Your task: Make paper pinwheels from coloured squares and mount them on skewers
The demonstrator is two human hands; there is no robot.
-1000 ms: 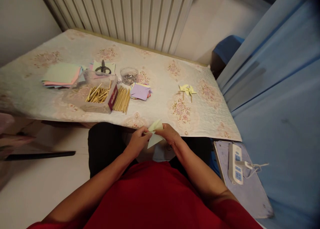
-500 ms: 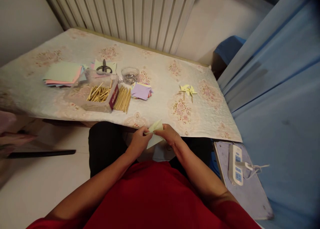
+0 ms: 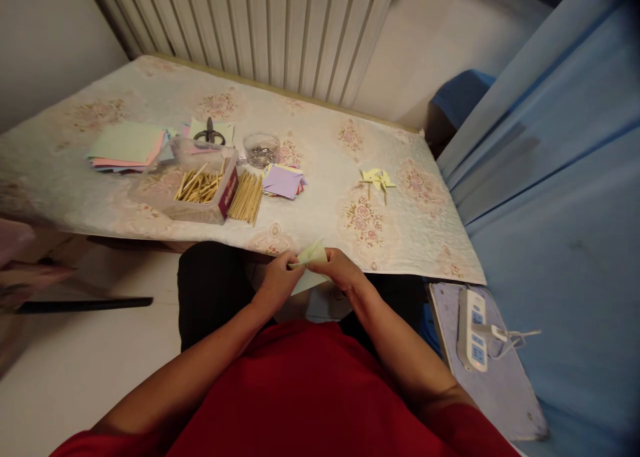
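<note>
Less of the pale green paper (image 3: 311,256) shows than a second ago: both hands have closed over it, just below the near edge of the table (image 3: 400,244). Left hand (image 3: 278,278) and right hand (image 3: 336,270) pinch it from either side, their fingers hiding its folds. Farther off, a small bowl (image 3: 261,149) holds something too small to identify.
</note>
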